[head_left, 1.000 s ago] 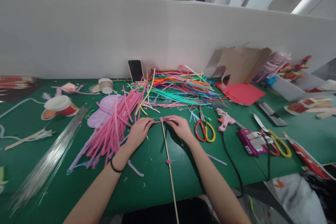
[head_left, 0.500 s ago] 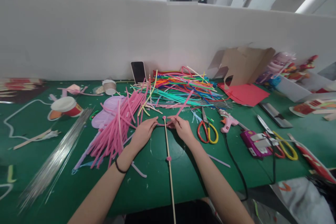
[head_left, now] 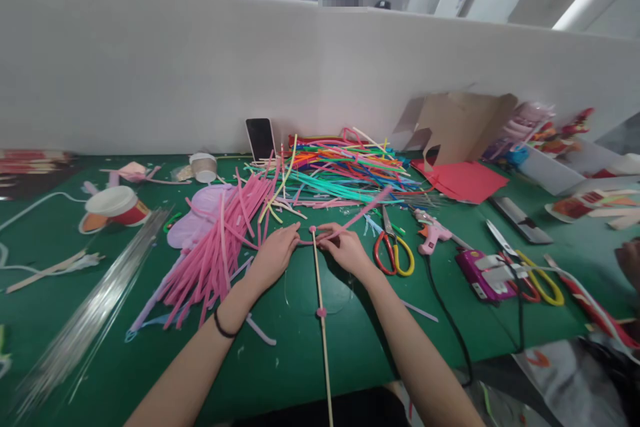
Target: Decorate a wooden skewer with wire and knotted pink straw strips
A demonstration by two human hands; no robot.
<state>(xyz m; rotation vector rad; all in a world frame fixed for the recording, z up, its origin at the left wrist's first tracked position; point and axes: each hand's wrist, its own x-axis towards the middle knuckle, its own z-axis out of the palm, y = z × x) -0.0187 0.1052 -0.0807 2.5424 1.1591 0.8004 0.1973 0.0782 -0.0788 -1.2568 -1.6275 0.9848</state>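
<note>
My left hand and my right hand are both closed on one pink pipe cleaner, whose free end sticks up to the right past my right hand. Between my hands the pipe cleaner crosses a thin wooden stick, just below its far tip. That tip carries a small pink piece, and a second pink piece sits farther down. A thin clear loop curves around the stick. Left of my left hand lies a bundle of pink pipe cleaners.
Red-and-yellow scissors and a pink glue gun lie to the right, with a black cord. Behind my hands is a pile of multicoloured pipe cleaners. Thin wires and a paper cup are at left. A phone leans on the partition.
The pipe cleaner's free end has swung to the right and now slants lower over my right hand. Both hands stay near the stick's tip. A dark shape has appeared at the right edge.
</note>
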